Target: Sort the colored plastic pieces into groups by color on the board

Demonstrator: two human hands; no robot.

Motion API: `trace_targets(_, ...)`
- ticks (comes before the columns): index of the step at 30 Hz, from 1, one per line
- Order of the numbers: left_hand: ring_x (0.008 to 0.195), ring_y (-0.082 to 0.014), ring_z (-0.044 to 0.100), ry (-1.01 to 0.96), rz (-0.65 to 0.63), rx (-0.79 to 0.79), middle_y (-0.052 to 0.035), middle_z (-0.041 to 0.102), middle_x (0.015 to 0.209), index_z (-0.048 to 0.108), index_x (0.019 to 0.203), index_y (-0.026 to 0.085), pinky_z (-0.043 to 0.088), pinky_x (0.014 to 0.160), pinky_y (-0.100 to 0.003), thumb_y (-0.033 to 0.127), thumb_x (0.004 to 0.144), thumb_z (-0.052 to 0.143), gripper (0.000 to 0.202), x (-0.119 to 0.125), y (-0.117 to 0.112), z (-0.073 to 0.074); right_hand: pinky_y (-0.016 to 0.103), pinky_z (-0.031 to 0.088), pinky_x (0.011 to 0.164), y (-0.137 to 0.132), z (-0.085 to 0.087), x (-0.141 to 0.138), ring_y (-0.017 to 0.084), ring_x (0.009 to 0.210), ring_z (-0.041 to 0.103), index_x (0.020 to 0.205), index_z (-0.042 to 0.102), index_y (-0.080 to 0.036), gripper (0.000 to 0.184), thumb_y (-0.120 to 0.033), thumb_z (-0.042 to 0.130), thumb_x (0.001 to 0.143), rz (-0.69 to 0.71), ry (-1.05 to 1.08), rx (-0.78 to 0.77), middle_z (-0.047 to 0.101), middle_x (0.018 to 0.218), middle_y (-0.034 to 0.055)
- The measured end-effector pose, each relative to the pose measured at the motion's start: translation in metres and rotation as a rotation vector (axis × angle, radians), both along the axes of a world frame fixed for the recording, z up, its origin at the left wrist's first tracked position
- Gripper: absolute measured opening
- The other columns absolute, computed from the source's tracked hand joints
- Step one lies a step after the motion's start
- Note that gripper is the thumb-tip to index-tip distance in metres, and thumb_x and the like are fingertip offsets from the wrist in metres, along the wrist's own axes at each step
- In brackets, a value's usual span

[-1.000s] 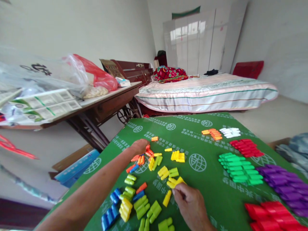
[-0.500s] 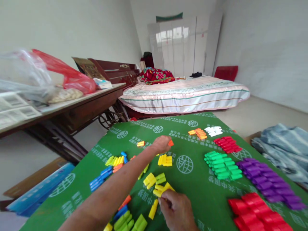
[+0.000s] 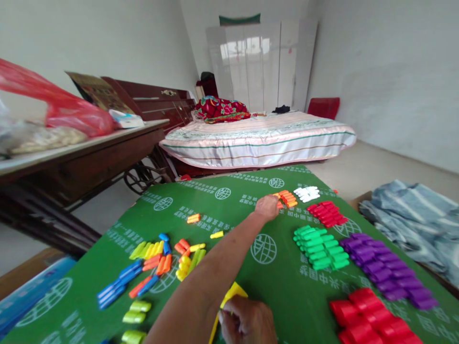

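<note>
My left hand (image 3: 267, 207) reaches out across the green board (image 3: 283, 306), its fingers closed on a small orange plastic piece (image 3: 279, 205). It is at the near left edge of a group of orange pieces (image 3: 288, 198). My right hand (image 3: 248, 321) is low in the middle, fingers curled and pinched. Yellow pieces (image 3: 234, 290) show just behind and beside it; whether it grips one is hidden. Left of my forearm lie loose yellow-green pieces (image 3: 136, 311), blue pieces (image 3: 120, 282) and orange-red pieces (image 3: 164, 263). My left arm covers part of the board.
Sorted rows of white (image 3: 307, 194), red (image 3: 327, 213), green (image 3: 320, 247) and purple pieces (image 3: 387, 270) lie on the right, with larger red pieces (image 3: 373, 317) nearer. Beyond are a bed (image 3: 258, 145), a side table with bags (image 3: 118, 143) and folded denim (image 3: 412, 215).
My left hand has moved forward and right with the orange piece, to the orange group. My right hand stays low, still curled beside yellow pieces. The view has shifted to the right.
</note>
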State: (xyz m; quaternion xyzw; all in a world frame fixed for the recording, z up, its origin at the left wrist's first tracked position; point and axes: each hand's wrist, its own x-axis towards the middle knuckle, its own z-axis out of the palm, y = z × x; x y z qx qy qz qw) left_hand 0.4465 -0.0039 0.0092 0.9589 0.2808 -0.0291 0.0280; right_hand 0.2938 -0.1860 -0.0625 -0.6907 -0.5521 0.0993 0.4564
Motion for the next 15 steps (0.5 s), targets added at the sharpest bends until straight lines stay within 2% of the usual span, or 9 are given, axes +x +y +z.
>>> trace_targets(15,0.099,-0.0199,0.058,-0.051,0.035,0.045,-0.0088,0.058,0.115,0.056,0.11,0.015,0.051,0.084,-0.041,0.036,0.086,0.055,0.031,0.01,0.005,-0.016,0.025,0.018,0.044,-0.001,0.003,0.001,0.008,0.042,0.05,0.057,0.054,-0.022,0.016,-0.018,0.045,0.07,0.01,0.009,-0.03,0.059,0.051,-0.0052)
